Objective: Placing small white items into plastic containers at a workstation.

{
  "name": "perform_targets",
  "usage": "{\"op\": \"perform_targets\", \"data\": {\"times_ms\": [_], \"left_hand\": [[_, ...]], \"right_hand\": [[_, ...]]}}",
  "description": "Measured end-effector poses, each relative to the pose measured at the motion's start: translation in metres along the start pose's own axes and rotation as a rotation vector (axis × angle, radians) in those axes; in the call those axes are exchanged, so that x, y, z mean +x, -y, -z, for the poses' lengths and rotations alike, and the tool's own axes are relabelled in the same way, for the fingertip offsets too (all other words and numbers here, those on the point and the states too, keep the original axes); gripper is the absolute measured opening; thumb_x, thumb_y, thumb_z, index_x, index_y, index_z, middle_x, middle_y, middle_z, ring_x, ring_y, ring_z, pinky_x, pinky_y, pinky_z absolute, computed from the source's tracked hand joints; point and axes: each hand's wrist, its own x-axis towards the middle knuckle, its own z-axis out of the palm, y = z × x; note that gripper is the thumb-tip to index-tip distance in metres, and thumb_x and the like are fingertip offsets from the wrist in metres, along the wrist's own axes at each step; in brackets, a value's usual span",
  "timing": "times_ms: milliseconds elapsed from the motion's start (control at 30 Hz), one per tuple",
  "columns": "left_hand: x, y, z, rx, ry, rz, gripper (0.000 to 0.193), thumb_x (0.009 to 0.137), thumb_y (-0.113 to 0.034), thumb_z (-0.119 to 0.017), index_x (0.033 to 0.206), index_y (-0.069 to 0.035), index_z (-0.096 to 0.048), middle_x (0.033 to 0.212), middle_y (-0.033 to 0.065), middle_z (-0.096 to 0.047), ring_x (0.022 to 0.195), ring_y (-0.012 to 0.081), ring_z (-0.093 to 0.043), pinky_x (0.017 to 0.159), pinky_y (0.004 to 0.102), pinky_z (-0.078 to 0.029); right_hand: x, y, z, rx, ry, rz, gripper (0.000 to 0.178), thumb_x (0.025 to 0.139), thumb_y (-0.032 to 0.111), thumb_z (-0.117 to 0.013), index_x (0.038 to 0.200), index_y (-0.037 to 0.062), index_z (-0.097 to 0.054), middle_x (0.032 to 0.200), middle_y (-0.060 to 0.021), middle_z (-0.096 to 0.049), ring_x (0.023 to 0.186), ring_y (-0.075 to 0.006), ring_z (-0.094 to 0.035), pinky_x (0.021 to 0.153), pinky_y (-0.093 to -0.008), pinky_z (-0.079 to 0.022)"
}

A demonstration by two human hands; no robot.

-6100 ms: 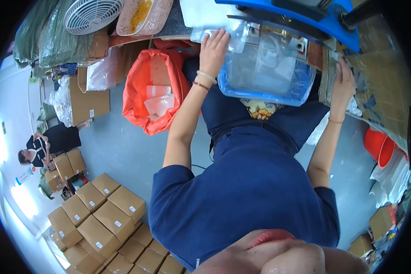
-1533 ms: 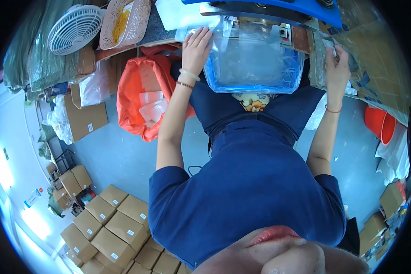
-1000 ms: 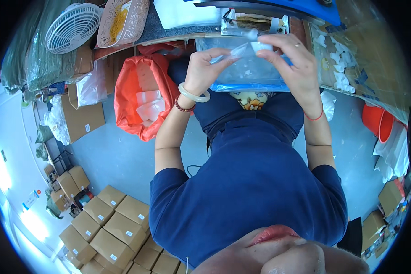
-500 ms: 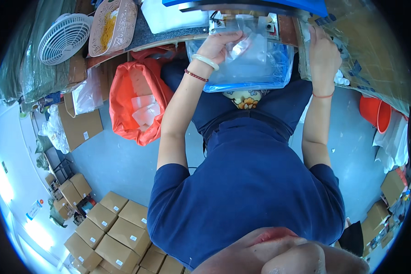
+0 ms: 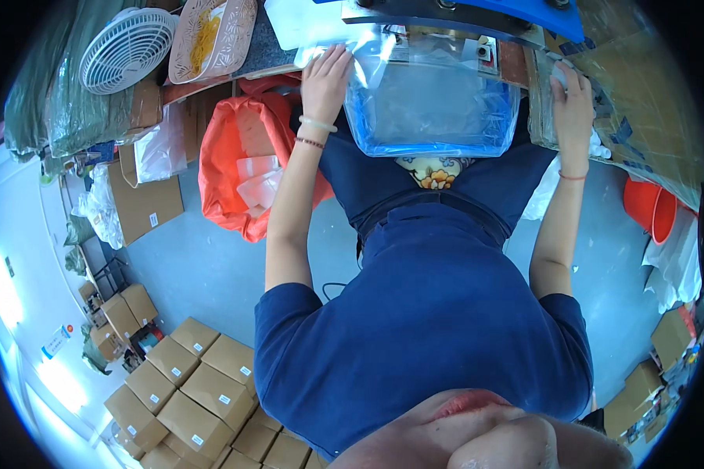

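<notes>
My left hand [image 5: 326, 82] lies with its fingers stretched out on clear plastic sheets [image 5: 293, 27] at the table's front edge. A shiny clear plastic piece [image 5: 371, 62] sits just right of those fingers. At the right, my right hand [image 5: 573, 102] reaches over the near end of a cardboard box, fingers bent around something small and whitish that I cannot make out. Between the hands, a blue-rimmed bin [image 5: 446, 147] lined with clear plastic holds clear plastic pieces, above my lap. Behind it stands a machine with a blue and black bar [image 5: 461, 23].
An orange-red bag [image 5: 219, 180] with plastic scraps hangs open at the left. A pink basket [image 5: 238, 47] with yellow bands and a white fan [image 5: 129, 51] are at the far left. A red bucket [image 5: 637, 203] is at the right. Cardboard boxes [image 5: 203, 399] are stacked behind me.
My left hand has moved left from above the bin, where it held a clear plastic piece, onto the sheets. My right hand stays at the box. The whole view has shifted slightly.
</notes>
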Motion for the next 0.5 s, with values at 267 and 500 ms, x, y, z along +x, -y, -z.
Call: {"op": "perform_targets", "data": {"times_ms": [267,500], "left_hand": [[0.007,-0.056,0.066,-0.648,0.079,0.623,0.02,0.083,-0.01,-0.077,0.1,0.001,-0.075,0.088,0.0039,-0.074,0.077,0.0067,-0.063,0.071,0.0215,-0.05],[0.015,-0.094,0.083,-0.83,0.19,0.555,0.02,0.082,-0.013,-0.078,0.097,0.001,-0.075,0.086,0.0044,-0.074,0.076,0.0052,-0.062,0.071,0.02,-0.049]], "right_hand": [[-0.031,0.101,0.024,0.744,0.181,-0.06,0.031,0.087,0.012,-0.073,0.116,0.0058,-0.063,0.121,-0.004,-0.065,0.093,-0.0117,-0.063,0.081,-0.0249,-0.051],[-0.014,0.158,0.044,0.88,0.212,0.032,0.022,0.087,0.013,-0.075,0.106,0.0035,-0.07,0.094,-0.0017,-0.068,0.079,-0.0072,-0.059,0.073,-0.0214,-0.047]]}}
